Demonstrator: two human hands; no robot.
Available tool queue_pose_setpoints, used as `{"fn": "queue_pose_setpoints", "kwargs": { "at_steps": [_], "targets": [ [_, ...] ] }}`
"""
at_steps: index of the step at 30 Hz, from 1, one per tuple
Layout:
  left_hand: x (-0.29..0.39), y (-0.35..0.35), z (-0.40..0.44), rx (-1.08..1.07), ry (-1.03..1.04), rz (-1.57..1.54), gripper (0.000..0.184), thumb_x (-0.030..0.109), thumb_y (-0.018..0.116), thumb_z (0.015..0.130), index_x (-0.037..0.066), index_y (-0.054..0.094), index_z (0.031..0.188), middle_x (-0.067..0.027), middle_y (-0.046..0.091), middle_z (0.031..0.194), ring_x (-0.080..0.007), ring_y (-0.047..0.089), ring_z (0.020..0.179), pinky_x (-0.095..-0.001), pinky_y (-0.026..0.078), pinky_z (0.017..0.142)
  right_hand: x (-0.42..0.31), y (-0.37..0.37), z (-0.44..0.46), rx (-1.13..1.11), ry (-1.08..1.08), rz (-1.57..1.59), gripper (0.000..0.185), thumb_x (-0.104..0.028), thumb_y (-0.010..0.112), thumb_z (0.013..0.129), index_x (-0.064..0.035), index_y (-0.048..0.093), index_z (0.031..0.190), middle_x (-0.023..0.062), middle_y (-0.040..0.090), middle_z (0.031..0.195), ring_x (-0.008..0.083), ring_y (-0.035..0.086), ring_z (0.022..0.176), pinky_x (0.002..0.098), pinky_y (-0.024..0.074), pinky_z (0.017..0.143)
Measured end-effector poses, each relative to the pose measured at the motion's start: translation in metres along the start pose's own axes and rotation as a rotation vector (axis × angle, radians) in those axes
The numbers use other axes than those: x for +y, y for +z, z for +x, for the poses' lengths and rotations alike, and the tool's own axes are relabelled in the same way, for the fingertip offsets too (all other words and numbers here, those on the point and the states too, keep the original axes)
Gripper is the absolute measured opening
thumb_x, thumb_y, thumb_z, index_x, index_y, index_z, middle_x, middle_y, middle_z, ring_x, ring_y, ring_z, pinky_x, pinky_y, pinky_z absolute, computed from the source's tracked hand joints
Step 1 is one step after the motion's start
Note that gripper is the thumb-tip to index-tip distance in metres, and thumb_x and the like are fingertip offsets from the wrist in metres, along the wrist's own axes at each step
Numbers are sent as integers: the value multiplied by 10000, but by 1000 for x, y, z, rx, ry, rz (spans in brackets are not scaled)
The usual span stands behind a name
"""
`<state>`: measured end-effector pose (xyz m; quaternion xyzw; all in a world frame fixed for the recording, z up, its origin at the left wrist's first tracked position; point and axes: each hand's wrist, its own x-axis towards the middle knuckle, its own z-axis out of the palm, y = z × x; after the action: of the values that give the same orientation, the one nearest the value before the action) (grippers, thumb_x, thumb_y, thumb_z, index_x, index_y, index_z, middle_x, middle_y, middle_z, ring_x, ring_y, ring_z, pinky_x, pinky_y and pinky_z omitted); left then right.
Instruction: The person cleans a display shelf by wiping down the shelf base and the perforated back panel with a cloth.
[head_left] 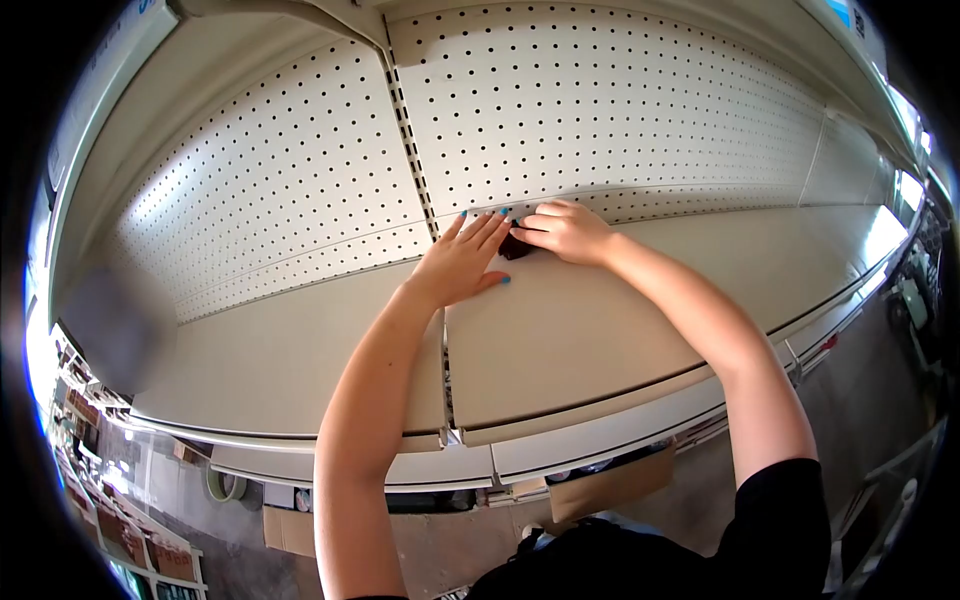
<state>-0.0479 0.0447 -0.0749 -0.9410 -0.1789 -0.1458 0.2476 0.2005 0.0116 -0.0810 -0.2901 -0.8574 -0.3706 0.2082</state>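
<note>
At the back of a beige metal shelf (560,330), a small dark object (514,246) lies between my two hands; its kind is too small to make out. My left hand (460,262) is open, its blue-nailed fingers stretched toward the foot of the perforated back panel (600,110), with the thumb apart on the shelf side. From the right, my right hand (570,232) reaches in with bent fingers pinching at the dark object, whose top is partly hidden by the fingertips.
A slotted upright (405,125) divides the back panel, and a seam runs forward between two shelf boards. Lower shelves (610,430) sit beneath. Cardboard boxes (612,484) and a roll of tape (226,487) are near the floor. Another shelf rack (150,550) stands at lower left.
</note>
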Motion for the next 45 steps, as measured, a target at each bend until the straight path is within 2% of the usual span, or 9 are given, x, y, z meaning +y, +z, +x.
{"fn": "queue_pose_setpoints", "kwargs": {
  "at_steps": [10, 14, 18, 21, 25, 29, 33, 38, 45],
  "targets": [
    [15, -29, 7, -53, -11, -215, 534, 304, 626, 869, 109, 461, 1337, -97, 353, 1455, -245, 331, 1345, -444, 263, 1127, 24, -51, -64, -260, 125, -5, 514, -258, 677, 795, -221, 538, 1288, -4, 525, 1325, 185, 517, 1192, 373, 384, 1049],
    [51, -37, 30, 2, 104, -137, 504, 260, 648, 844, 128, 494, 1306, -79, 414, 1399, -243, 401, 1290, -445, 321, 1090, 35, -92, -89, -401, 173, 45, 610, -345, 629, 858, -243, 378, 1405, 33, 295, 1500, 256, 333, 1354, 428, 280, 1129],
    [75, -27, 60, 84, 89, -18, 523, 218, 652, 833, 164, 478, 1323, -59, 451, 1349, -238, 439, 1249, -430, 369, 1051, 60, -131, -151, -556, 247, 57, 632, -490, 543, 882, -260, 333, 1433, 41, 245, 1521, 257, 305, 1368, 429, 253, 1141],
    [80, -10, 94, 67, 17, -37, 527, 155, 636, 833, 177, 470, 1333, -54, 471, 1308, -233, 475, 1179, -393, 450, 965, 72, -151, -191, -675, 339, 163, 639, -429, 570, 886, -223, 328, 1440, 55, 261, 1515, 276, 294, 1372, 434, 253, 1136],
    [78, 7, 113, 8, -79, -94, 525, 32, 577, 829, 167, 475, 1326, -51, 519, 1206, -247, 507, 1073, -365, 493, 884, 91, -166, -223, -855, 360, 256, 626, -569, 382, 932, -274, 248, 1467, 55, 219, 1530, 266, 251, 1391, 429, 220, 1147],
    [91, -7, 126, -99, -222, -150, 573, -71, 533, 785, 150, 487, 1312, -50, 562, 1085, -259, 518, 1018, -355, 499, 846, 103, -161, -251, -813, 297, 413, 633, -578, 320, 947, -254, 215, 1480, 72, 168, 1544, 281, 169, 1418, 447, 137, 1160],
    [109, 21, 165, 222, 7, -57, 634, -94, 555, 709, 101, 491, 1309, -38, 583, 1017, -238, 529, 879, -331, 530, 684, 103, -158, -252, -782, 319, 500, 642, -590, 287, 948, -247, 206, 1484, 81, 140, 1551, 287, 124, 1428, 460, 77, 1164],
    [159, 23, 238, 133, 11, -40, 542, -35, 595, 721, 101, 556, 1245, -16, 568, 1022, -207, 524, 914, -305, 513, 561, 102, -155, -256, -736, 336, 513, 635, -577, 289, 954, -237, 207, 1484, 85, 145, 1549, 290, 123, 1428, 475, 67, 1162],
    [171, 21, 249, 91, -119, -94, 447, 6, 593, 768, 192, 605, 1175, 20, 550, 1061, -180, 530, 986, -323, 540, 612, 120, -154, -269, -427, 482, 798, 621, -524, 407, 944, -212, 273, 1464, 94, 262, 1513, 286, 237, 1395, 468, 112, 1157]
  ]
}}
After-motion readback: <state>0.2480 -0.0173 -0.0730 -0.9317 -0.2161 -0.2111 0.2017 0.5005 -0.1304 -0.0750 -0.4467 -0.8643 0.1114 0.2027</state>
